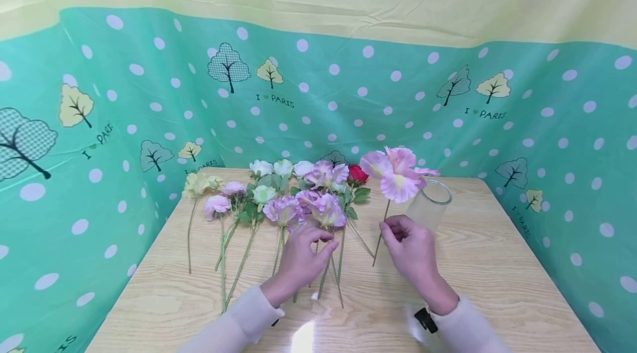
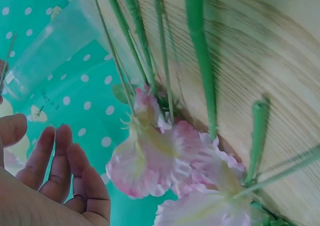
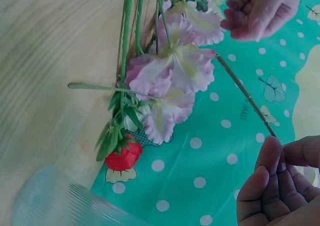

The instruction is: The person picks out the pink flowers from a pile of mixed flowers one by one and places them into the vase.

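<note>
Between thumb and fingers, my right hand (image 1: 412, 250) pinches the thin stem of a large pink-and-yellow artificial flower (image 1: 400, 181), raised bloom up above the table. In the right wrist view the bare lower stem (image 3: 245, 92) sticks out from the fingertips. My left hand (image 1: 302, 256) hovers over the stems of the lying pink-purple flowers (image 1: 323, 210). Its fingers are loosely bent with a gap to the thumb, and the left wrist view shows nothing in the hand (image 2: 60, 186). Just behind my right hand stands a clear vase (image 1: 429, 206), partly covered by hand and bloom.
Along the table's (image 1: 497, 286) back lie white roses (image 1: 261, 168), a red rose (image 1: 357, 174), light pink flowers (image 1: 217, 205) and a cream flower (image 1: 196, 183), stems toward me. A green dotted cloth (image 1: 348, 93) encloses the back and sides.
</note>
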`<state>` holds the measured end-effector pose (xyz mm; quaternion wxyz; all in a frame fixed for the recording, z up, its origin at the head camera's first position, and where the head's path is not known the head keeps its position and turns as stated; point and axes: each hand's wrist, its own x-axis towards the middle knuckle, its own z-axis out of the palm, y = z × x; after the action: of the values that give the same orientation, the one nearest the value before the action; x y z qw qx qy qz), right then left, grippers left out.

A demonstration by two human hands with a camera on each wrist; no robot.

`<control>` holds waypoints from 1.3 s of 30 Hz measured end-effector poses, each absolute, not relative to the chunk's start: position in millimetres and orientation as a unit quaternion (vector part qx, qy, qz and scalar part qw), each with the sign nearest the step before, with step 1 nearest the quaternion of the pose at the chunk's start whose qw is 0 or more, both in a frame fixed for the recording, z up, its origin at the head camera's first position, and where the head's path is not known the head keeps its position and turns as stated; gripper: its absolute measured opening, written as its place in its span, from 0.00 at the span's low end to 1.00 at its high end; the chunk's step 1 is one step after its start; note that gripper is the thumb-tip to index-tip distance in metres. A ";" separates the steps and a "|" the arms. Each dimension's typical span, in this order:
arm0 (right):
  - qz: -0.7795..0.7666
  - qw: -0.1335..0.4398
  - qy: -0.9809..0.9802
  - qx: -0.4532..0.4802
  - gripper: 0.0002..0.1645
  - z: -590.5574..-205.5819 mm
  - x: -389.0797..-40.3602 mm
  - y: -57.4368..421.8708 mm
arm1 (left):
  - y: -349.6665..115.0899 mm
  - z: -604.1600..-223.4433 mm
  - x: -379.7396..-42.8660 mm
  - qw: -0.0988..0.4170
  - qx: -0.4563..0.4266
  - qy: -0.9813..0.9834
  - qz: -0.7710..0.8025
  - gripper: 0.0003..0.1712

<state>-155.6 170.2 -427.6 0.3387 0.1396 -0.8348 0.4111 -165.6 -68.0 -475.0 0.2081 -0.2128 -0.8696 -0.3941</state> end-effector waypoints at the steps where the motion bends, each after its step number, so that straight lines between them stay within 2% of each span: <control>1: 0.411 0.341 -0.834 0.139 0.08 -426.7 -156.2 171.1 | -69.5 -475.7 -165.7 0.208 -0.214 -0.870 -0.392 0.08; 9: 0.404 0.342 -0.838 0.131 0.07 -418.6 -158.9 176.3 | -80.5 -479.8 -163.9 0.199 -0.213 -0.879 -0.377 0.11; 19: 0.387 0.356 -0.841 0.125 0.06 -406.4 -162.0 187.2 | -90.1 -483.7 -161.4 0.226 -0.234 -0.880 -0.345 0.16; 39: 0.385 0.389 -0.831 0.103 0.03 -369.3 -174.6 213.2 | -100.0 -485.9 -156.9 0.211 -0.234 -0.894 -0.318 0.19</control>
<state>-174.6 213.2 -369.3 0.3892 0.1026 -0.8306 0.3850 -156.9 -100.0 -485.9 0.2111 -0.2341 -0.8943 -0.3176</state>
